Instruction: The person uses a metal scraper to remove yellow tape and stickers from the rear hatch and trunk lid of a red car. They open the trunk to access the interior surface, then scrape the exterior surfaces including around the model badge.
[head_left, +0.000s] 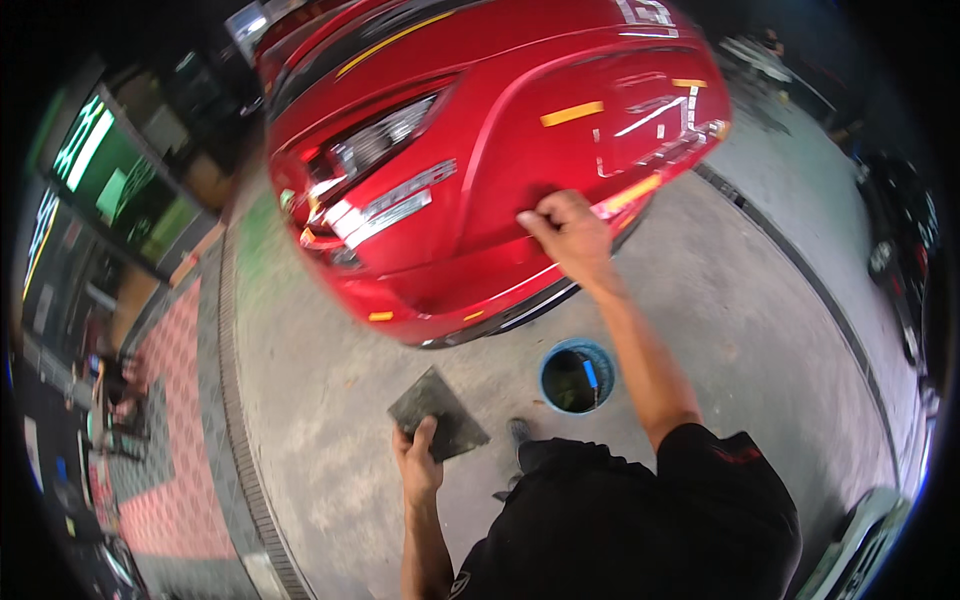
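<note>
My left hand (418, 460) grips a dark, square, flat sheet (455, 420) by its near edge, thumb on top, above the concrete. The sheet looks thin and slightly worn; its kind does not show clearly. My right hand (573, 235) reaches out to the lower part of a shiny red car (510, 170), fingers curled together close to the bodywork. Whether it touches the paint, or has something small in its fingers, is hidden. Strips of yellow tape (572, 114) and some white markings lie on the red body. A lamp (385, 135) sits at its left.
A round blue bucket (547, 390) with dark contents and a bright blue object (590, 374) stands on the floor between my arms. Pink and grey paving (175, 430) runs along the left beside a glass-fronted building. A dark car (895, 250) is at the right.
</note>
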